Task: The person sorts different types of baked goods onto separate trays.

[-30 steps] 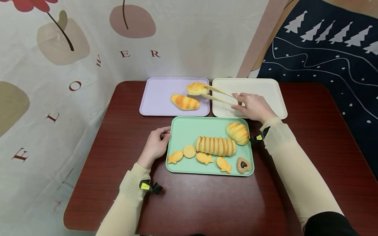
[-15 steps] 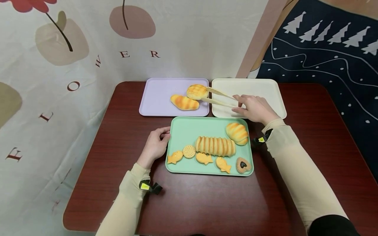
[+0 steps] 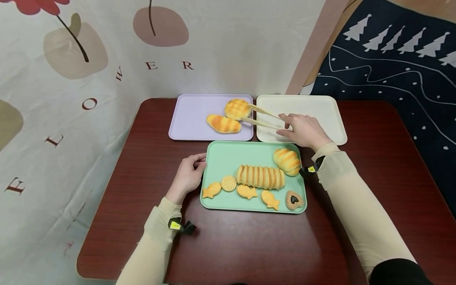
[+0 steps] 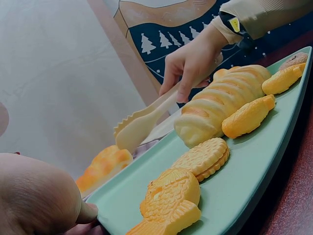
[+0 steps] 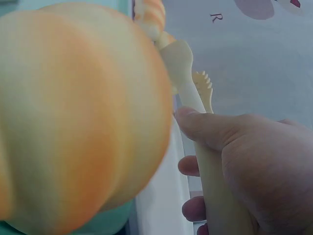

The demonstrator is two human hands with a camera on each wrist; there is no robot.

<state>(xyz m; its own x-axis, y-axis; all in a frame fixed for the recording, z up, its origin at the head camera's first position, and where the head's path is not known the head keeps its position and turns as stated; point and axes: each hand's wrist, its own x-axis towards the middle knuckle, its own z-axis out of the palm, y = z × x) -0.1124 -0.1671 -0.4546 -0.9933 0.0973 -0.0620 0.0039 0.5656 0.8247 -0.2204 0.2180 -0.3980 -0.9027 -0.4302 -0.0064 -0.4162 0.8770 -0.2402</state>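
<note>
My right hand [image 3: 303,128] grips pale tongs [image 3: 265,124] above the white tray [image 3: 324,103]. Their arms are spread, with the tips at the right edge of a round grid-topped bun [image 3: 237,109]. That bun lies on the purple tray [image 3: 189,107], behind an elongated striped bread [image 3: 223,124]. At the left edge of the green tray [image 3: 221,154], my left hand [image 3: 189,174] holds the rim. The left wrist view shows its thumb [image 4: 88,213] against that rim, while the other fingers are mostly hidden. A striped bun [image 5: 93,117] fills much of the right wrist view.
On the green tray lie a long ridged loaf [image 3: 261,176], a round biscuit [image 3: 228,183], a heart cookie [image 3: 293,200] and several fish-shaped biscuits [image 3: 247,191]. A patterned cloth [image 3: 231,47] hangs behind the brown table [image 3: 249,245].
The round bun has settled from a tilted pose to a flatter one on the purple tray. The tong tips have come down with it to its right edge. My left hand stays put.
</note>
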